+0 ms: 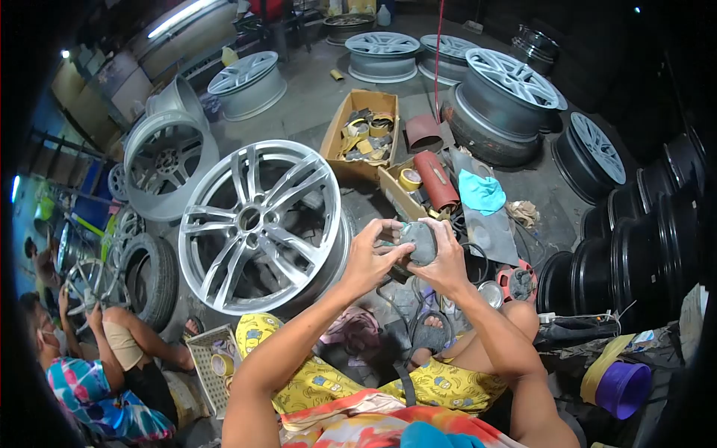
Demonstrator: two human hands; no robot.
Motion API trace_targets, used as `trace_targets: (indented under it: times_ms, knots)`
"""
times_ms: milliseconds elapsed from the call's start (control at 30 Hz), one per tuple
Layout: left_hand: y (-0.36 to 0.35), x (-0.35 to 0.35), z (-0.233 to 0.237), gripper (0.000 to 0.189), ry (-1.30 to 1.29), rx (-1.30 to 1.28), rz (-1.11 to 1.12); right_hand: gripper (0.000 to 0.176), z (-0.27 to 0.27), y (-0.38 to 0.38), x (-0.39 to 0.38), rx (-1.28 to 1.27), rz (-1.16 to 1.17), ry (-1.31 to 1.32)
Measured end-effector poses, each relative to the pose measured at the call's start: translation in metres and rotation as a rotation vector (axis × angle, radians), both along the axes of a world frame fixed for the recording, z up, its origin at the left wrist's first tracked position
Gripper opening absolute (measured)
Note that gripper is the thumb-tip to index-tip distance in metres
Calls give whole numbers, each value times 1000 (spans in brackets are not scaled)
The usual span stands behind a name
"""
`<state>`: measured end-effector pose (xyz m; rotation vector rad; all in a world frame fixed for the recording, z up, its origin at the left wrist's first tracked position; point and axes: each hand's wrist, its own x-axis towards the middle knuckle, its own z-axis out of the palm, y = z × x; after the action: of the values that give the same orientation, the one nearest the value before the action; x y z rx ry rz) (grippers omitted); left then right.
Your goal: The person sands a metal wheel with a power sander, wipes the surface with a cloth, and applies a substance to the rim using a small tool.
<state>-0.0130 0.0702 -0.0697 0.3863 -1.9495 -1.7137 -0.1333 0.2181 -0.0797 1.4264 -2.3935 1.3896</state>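
In front of my knees, a round grey sanding pad (422, 244) is up between my two hands. My left hand (377, 256) pinches its left edge between thumb and fingers. The fingers of my right hand (446, 257) wrap around its right side. Whatever is behind the pad is hidden. Just left of my hands a silver multi-spoke alloy wheel (249, 218) stands tilted, its face towards me. Neither hand touches the wheel.
Beyond my hands lie a cardboard box (328, 145) of tape rolls and scraps, a red cylinder (435, 179) and a blue cloth (482, 192). More grey wheels (382, 45) stand behind. Dark rims (635, 254) line the right. A co-worker (104, 373) sits at left beside a crate (205, 373).
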Motion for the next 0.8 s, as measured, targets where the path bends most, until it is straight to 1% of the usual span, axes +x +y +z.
trace_targets:
  times_ms: [33, 100, 133, 200, 333, 367, 433, 467, 500, 567, 600, 633, 667, 700, 800]
  knots:
    - [-3, -2, -2, 33, 2, -2, -7, 77, 0, 0, -1, -2, -7, 2]
    - [-9, -5, -3, 32, -6, -143, -53, 78, 0, -1, -3, -8, -9, -26]
    - [-10, -6, -2, 32, -5, -141, -55, 78, 0, 0, -4, -6, -11, -25]
    - [-11, -8, -2, 31, 13, -223, -68, 77, -1, 1, -4, 17, -16, -18]
    - [-17, -18, -10, 29, 29, -233, -74, 75, 1, -5, -7, 8, -65, -28]
    - [-21, -21, -9, 29, 61, -264, -91, 74, -5, -8, -11, -9, -92, 29]
    - [-27, -17, 14, 27, 20, -345, -90, 75, -4, -17, -13, -24, -154, 28]
    - [-34, -16, 21, 25, 38, -404, -57, 75, -5, -19, -15, -13, -143, 34]
    - [-45, -17, 24, 23, 123, -472, -1, 75, -8, -21, -20, 13, -174, 29]
    - [-64, -5, 50, 19, 104, -374, 114, 76, -20, -26, -27, 40, -188, 32]
    - [-81, -1, 54, 15, 125, -441, 201, 76, -30, -25, -29, 93, -191, 39]
    - [-91, 5, 59, 15, 116, -403, 285, 77, -38, -25, -29, 148, -195, 48]
    - [-100, 9, 62, 17, 125, -363, 337, 77, -47, -24, -28, 188, -174, 3]
    - [-108, 14, 64, 18, 133, -324, 386, 77, -57, -25, -28, 194, -161, 7]
    - [-116, 24, 73, 18, 141, -287, 412, 78, -86, -34, -27, 471, -84, -53]
